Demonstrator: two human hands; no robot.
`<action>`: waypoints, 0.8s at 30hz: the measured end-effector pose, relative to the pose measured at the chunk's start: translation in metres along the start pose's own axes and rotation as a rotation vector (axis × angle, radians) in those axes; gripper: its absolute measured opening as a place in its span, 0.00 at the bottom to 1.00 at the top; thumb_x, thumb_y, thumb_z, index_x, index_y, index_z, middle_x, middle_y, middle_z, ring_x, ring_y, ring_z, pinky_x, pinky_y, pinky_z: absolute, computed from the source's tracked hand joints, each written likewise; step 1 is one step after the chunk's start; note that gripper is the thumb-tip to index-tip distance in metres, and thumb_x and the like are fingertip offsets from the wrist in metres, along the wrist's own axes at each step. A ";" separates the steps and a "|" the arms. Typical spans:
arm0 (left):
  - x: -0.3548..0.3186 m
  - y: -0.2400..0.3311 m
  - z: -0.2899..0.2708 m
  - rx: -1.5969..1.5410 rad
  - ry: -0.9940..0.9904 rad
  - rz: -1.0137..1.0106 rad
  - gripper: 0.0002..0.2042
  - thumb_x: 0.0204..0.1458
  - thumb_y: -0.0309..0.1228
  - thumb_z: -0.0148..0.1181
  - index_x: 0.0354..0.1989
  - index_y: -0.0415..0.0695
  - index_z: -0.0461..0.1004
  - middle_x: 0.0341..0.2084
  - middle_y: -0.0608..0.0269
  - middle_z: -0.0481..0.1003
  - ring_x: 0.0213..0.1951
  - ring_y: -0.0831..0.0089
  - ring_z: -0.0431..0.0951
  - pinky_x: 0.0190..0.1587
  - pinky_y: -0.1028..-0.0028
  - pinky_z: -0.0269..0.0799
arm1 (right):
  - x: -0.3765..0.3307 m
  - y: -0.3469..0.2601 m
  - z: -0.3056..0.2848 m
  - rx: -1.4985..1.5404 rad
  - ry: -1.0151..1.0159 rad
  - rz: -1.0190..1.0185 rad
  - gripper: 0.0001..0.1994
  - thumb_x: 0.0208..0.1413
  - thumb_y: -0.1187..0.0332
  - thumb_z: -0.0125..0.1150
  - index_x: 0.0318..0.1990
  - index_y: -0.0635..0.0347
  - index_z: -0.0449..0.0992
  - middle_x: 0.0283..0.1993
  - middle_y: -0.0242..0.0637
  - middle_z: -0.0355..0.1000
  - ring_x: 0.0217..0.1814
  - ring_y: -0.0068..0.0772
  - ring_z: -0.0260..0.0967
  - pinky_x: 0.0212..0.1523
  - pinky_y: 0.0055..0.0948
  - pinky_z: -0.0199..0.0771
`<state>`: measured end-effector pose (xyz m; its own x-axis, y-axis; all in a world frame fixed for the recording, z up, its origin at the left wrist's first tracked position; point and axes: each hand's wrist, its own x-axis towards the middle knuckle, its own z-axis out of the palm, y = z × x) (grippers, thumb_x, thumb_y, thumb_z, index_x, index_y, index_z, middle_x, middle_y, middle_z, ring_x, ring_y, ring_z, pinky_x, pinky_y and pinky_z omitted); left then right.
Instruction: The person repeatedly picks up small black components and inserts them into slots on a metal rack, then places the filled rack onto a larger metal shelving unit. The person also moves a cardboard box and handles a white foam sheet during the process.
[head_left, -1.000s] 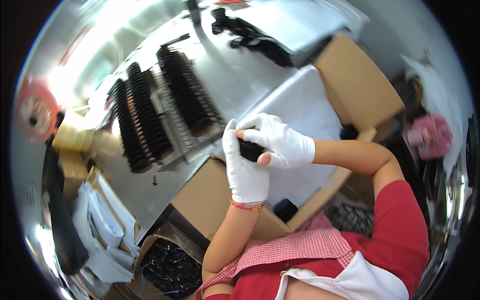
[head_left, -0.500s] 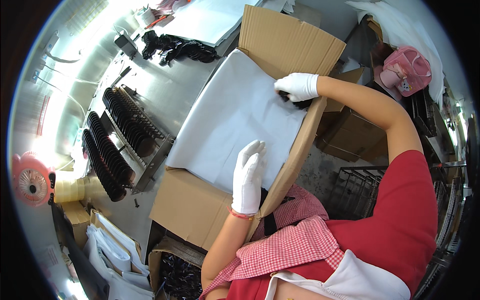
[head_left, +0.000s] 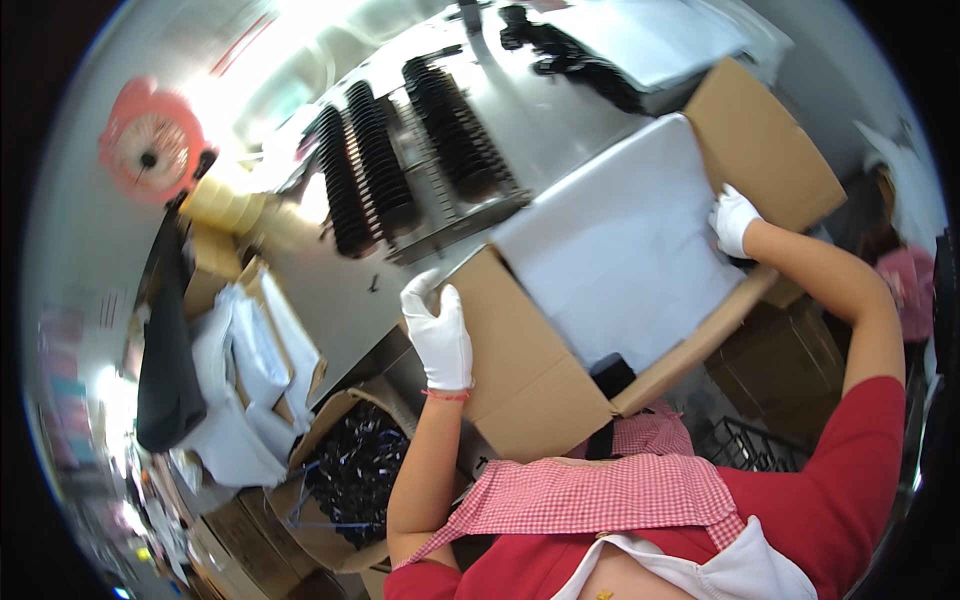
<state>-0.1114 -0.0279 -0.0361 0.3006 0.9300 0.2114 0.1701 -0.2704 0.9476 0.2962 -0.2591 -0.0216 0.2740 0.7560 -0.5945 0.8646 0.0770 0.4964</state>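
Note:
An open cardboard carton (head_left: 715, 345) stands before me, a large white sheet (head_left: 620, 240) spread over its inside. My left hand (head_left: 438, 335), in a white glove, is beside the raised left flap (head_left: 520, 365). Its thumb and fingers are curved and apart, with nothing between them. At the carton's far right, my gloved right hand (head_left: 735, 220) bends its fingers down at the sheet's edge, next to the far flap (head_left: 765, 140). What lies under those fingers is hidden. A dark object (head_left: 612, 375) shows in the near corner, beside the sheet.
Racks of black ribbed pieces (head_left: 450, 130) stand on the metal table (head_left: 340, 300). Left of them are a pink fan (head_left: 150, 145) and yellow tape rolls (head_left: 225, 205). A box of shiny black pieces (head_left: 360, 475) sits at lower left. Black bundles (head_left: 575, 60) lie at the back.
My left hand has moved from over the sheet to outside the left flap, which now stands higher. My right hand stays near the far right edge. The view has swung left.

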 end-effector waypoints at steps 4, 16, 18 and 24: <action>0.034 -0.032 -0.045 0.264 0.211 -0.097 0.23 0.55 0.29 0.60 0.59 0.37 0.64 0.50 0.48 0.73 0.57 0.59 0.72 0.59 0.64 0.67 | 0.013 -0.051 -0.157 0.993 0.240 -0.293 0.14 0.62 0.60 0.56 0.48 0.60 0.77 0.46 0.45 0.78 0.49 0.46 0.75 0.52 0.35 0.73; 0.079 -0.055 -0.031 0.414 0.030 -0.008 0.16 0.51 0.37 0.65 0.47 0.46 0.79 0.36 0.50 0.79 0.42 0.54 0.78 0.48 0.58 0.72 | 0.148 -0.180 -0.328 1.864 0.558 -0.301 0.32 0.53 0.78 0.63 0.66 0.68 0.60 0.60 0.46 0.68 0.57 0.28 0.67 0.58 0.27 0.68; 0.076 -0.051 -0.029 0.433 0.035 0.054 0.15 0.51 0.36 0.65 0.47 0.46 0.79 0.35 0.51 0.79 0.42 0.54 0.78 0.48 0.58 0.72 | 0.152 -0.185 -0.325 1.768 0.697 -0.350 0.30 0.52 0.80 0.62 0.65 0.65 0.63 0.53 0.41 0.72 0.49 0.22 0.69 0.52 0.24 0.70; 0.073 -0.036 -0.036 0.466 0.001 0.068 0.12 0.54 0.35 0.60 0.44 0.46 0.79 0.33 0.54 0.80 0.42 0.54 0.78 0.46 0.59 0.73 | 0.135 -0.241 -0.320 1.586 1.235 -0.150 0.25 0.55 0.87 0.53 0.61 0.59 0.72 0.45 0.42 0.77 0.44 0.22 0.72 0.50 0.23 0.72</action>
<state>-0.1298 0.0584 -0.0464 0.3248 0.9064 0.2700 0.5535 -0.4137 0.7229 -0.0096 0.0325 -0.0190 0.3946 0.8059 0.4415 0.5709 0.1615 -0.8050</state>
